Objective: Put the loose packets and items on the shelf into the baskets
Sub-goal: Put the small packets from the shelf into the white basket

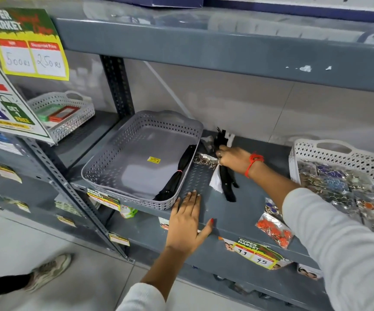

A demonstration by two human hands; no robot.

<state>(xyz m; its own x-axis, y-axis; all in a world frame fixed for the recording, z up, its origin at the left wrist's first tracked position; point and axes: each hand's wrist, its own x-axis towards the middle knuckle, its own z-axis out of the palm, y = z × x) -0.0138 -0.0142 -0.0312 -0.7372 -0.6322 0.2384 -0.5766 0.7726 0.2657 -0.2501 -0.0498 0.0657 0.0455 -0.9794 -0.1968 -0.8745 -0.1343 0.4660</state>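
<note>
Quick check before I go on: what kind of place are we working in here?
Most likely a small retail shop. A "Super Market" offer sign shows handwritten prices, a price tag is stuck on the grey metal shelf, and the white basket holds packeted trinkets.

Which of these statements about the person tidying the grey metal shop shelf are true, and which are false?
1. The right hand is gripping a bundle of black strips with a white tag. True.
2. The grey perforated plastic basket is completely empty. False: a long black bundle lies along its right side.
3. The left hand rests flat on the grey metal shelf, next to the grey basket. True.
4. The clear packet of orange beads is already inside the white perforated plastic basket. False: it lies loose near the shelf's front edge.
5. A red thread bracelet sits on the left wrist. False: it is on the right wrist.
</note>
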